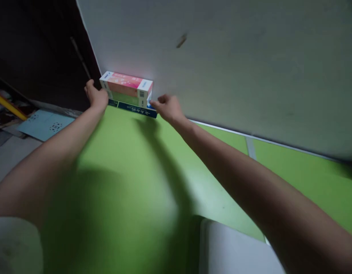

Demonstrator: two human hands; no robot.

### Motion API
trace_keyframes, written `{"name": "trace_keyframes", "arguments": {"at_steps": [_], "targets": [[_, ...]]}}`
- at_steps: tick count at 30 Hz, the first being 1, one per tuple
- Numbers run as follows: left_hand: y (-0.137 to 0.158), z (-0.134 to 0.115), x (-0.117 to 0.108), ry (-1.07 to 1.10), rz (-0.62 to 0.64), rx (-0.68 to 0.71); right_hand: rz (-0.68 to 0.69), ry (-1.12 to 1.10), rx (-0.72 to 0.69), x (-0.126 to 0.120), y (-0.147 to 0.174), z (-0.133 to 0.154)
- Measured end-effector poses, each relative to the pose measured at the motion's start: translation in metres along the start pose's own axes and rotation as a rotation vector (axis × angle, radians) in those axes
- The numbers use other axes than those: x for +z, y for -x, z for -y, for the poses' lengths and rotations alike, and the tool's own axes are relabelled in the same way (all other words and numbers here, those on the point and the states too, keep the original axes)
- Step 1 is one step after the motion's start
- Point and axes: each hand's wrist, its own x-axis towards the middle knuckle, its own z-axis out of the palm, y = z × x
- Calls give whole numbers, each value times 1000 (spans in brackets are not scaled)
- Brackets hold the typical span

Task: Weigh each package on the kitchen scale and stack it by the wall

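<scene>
A pink and white carton lies lengthwise against the pale wall, with a light green band showing along its front. Under it is a flatter dark blue carton with white lettering on its long side. My left hand is at the left end of the stack, its fingers apart and its inner side close against the cartons. At the right end my right hand pinches at the corner of the dark blue carton, just below the upper one. The exact finger contact is partly hidden.
The cartons rest on a bright green tabletop that meets the wall. A white object stands at the near edge. On the left are a light blue sheet with printed codes and a yellow bar in a dark area.
</scene>
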Motion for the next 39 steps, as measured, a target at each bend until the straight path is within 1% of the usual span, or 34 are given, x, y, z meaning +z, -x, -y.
{"name": "trace_keyframes", "arguments": {"at_steps": [1,2,3,5,7,8,9,10,12,13,15,17,19,20,22,24,26,28,29,30,32,34,36,39], "targets": [[18,0,4,-51,-95,32,49,-8,-1,-17,18,-3],[39,-1,9,-121,-141,50,112,-22,5,-35,39,-8],[62,-2,15,-170,-70,53,174,-43,37,-54,62,-14],[113,-9,31,-171,124,85,335,-115,133,-93,111,-29],[166,-27,49,-169,457,166,404,-187,219,-130,160,-42],[192,-40,57,-169,626,179,422,-221,252,-148,185,-45],[218,-56,65,-176,764,164,437,-255,272,-165,208,-47],[242,-74,73,-180,898,154,455,-286,278,-182,231,-46],[285,-109,87,-181,1128,150,499,-328,254,-212,274,-39],[303,-124,95,-189,1233,167,524,-346,238,-226,293,-36],[332,-147,112,-216,1416,243,573,-404,231,-251,329,-35],[354,-164,135,-269,1577,345,612,-507,242,-274,361,-43],[373,-178,164,-356,1715,431,583,-599,233,-294,393,-61],[381,-185,180,-405,1762,466,523,-608,222,-304,407,-73],[398,-200,217,-477,1805,537,316,-570,209,-322,432,-100],[415,-213,261,-489,1787,611,39,-514,240,-341,449,-130],[431,-224,311,-491,1724,682,-260,-426,308,-360,458,-161],[448,-231,363,-508,1624,754,-523,-250,367,-382,462,-191],[456,-234,388,-518,1575,800,-622,-129,383,-393,462,-204],[463,-236,412,-529,1529,851,-690,-4,390,-405,460,-216],[477,-242,455,-537,1459,988,-753,209,397,-425,455,-233],[488,-247,488,-535,1404,1142,-759,377,406,-442,446,-243],[494,-252,511,-543,1349,1247,-741,501,441,-453,435,-249],[495,-253,529,-616,1311,1284,-693,595,536,-460,421,-257]]}}
